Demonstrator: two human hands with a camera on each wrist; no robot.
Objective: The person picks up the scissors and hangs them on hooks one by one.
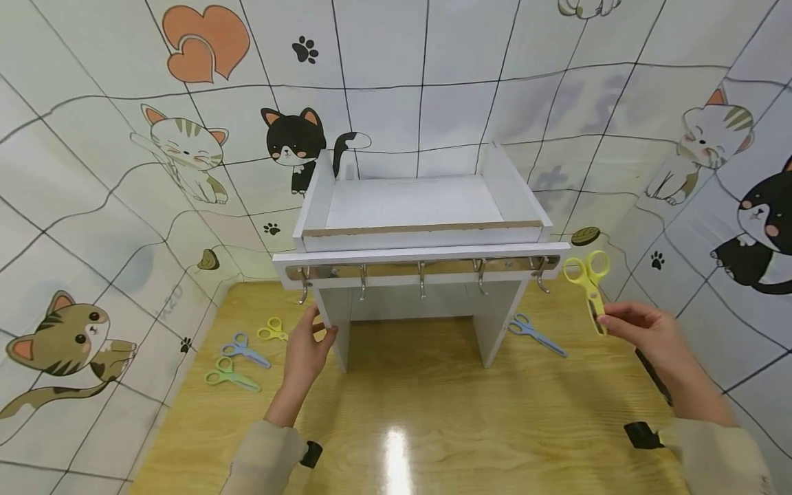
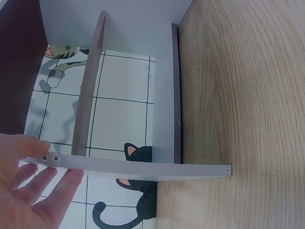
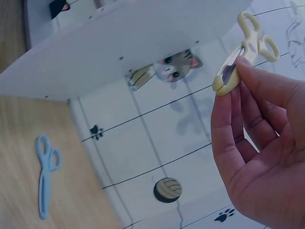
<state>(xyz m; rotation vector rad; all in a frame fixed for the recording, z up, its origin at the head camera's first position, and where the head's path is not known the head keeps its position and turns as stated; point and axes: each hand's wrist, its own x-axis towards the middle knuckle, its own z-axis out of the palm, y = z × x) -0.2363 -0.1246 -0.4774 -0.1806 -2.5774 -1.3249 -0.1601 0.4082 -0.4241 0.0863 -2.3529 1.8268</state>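
In the head view, a white shelf rack (image 1: 423, 237) with a row of metal hooks (image 1: 423, 278) along its front stands on the table. My left hand (image 1: 307, 350) holds the edge of its left side panel (image 2: 124, 167), thumb on one face and fingers on the other. Out to the right of the rack, my right hand (image 1: 652, 337) pinches yellow scissors (image 1: 590, 285) by the blade end, with the handle loops up and the scissors held above the table. The right wrist view shows thumb and fingertips on the blades of these scissors (image 3: 245, 52).
Left of the rack lie yellow scissors (image 1: 272, 329), blue scissors (image 1: 245, 350) and green scissors (image 1: 232, 375). Other blue scissors (image 1: 537, 335) lie by the right side panel. Cloth walls with printed cats (image 1: 293, 144) surround the wooden table (image 1: 421, 405).
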